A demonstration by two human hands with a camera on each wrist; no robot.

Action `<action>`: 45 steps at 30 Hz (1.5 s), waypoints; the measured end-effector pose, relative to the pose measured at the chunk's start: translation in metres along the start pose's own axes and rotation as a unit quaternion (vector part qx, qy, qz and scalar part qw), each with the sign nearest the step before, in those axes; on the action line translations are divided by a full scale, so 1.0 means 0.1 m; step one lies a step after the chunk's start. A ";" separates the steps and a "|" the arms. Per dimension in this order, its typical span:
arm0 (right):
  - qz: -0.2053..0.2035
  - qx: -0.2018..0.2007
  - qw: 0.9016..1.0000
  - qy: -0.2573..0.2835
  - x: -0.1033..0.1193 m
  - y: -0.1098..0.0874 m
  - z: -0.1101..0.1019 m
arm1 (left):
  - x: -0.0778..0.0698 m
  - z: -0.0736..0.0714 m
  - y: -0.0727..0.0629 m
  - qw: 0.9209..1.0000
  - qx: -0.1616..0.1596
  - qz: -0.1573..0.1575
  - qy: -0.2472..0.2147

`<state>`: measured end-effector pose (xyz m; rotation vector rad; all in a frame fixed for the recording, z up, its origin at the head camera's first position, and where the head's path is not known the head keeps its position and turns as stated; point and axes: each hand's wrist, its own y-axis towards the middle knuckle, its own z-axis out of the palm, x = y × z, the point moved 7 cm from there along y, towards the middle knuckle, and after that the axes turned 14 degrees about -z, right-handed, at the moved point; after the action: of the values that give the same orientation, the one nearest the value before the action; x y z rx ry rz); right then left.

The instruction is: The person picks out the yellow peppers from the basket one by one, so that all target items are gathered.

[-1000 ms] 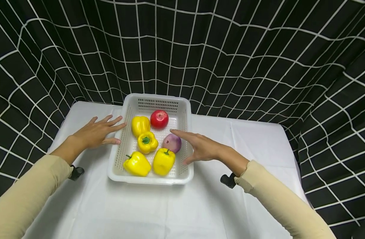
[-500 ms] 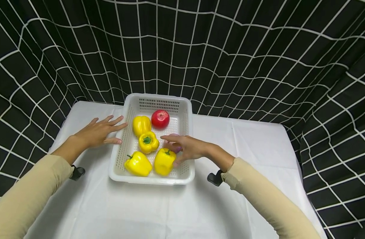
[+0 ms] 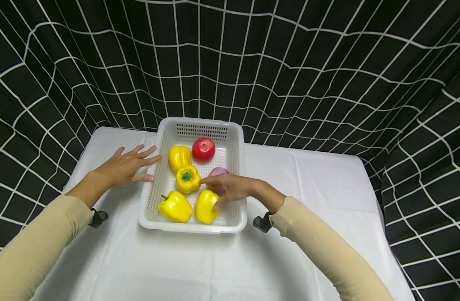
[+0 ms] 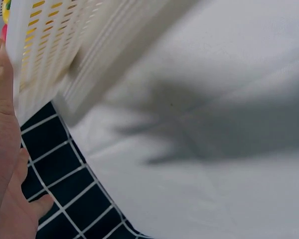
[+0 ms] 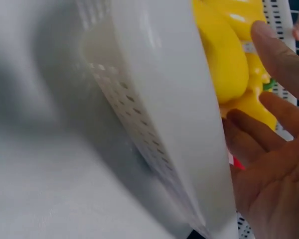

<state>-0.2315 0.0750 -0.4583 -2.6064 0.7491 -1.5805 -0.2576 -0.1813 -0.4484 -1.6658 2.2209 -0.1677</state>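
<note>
A white perforated basket (image 3: pixel 201 125) stands on the white tablecloth and holds several yellow bell peppers, a red apple (image 3: pixel 203 149) and a purple onion (image 3: pixel 218 171). My right hand (image 3: pixel 210 193) reaches over the basket's right wall and lies on the front right yellow pepper (image 3: pixel 204 209). Its thumb touches that pepper's side, and its forefinger points at the middle pepper (image 3: pixel 187 179). The right wrist view shows spread fingers (image 5: pixel 274 55) around this pepper (image 5: pixel 222 59). My left hand (image 3: pixel 139 163) rests flat on the cloth, fingertips against the basket's left wall (image 4: pixel 65 50).
A black curtain with a white grid (image 3: pixel 290 75) hangs close behind and around the table. White cloth (image 3: pixel 215 267) stretches in front of the basket and to its right. Another yellow pepper (image 3: pixel 174 206) lies at the basket's front left, and one more (image 3: pixel 179 156) near the back.
My right hand has moved left and down from above the basket's right rim onto the front right yellow pepper, now hiding most of the onion. The left hand has not moved.
</note>
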 end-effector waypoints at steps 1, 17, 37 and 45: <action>0.007 0.007 1.000 -0.008 0.00 0.01 0.01 | 0.00 0.00 0.00 1.000 0.000 0.000 0.001; 0.111 0.049 0.990 -0.074 -0.08 0.11 0.08 | 0.01 0.01 0.00 1.000 -0.010 0.012 -0.018; 0.105 0.044 0.990 -0.088 -0.08 0.15 0.05 | 0.01 0.00 -0.02 1.000 -0.011 0.016 -0.022; 0.075 0.030 0.992 -0.097 0.06 0.05 -0.18 | 0.00 0.00 -0.02 1.000 -0.013 0.017 -0.017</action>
<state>-0.2464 0.0725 -0.4452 -2.5449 0.8449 -1.2686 -0.2561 -0.1820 -0.4477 -1.6309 2.2340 -0.1027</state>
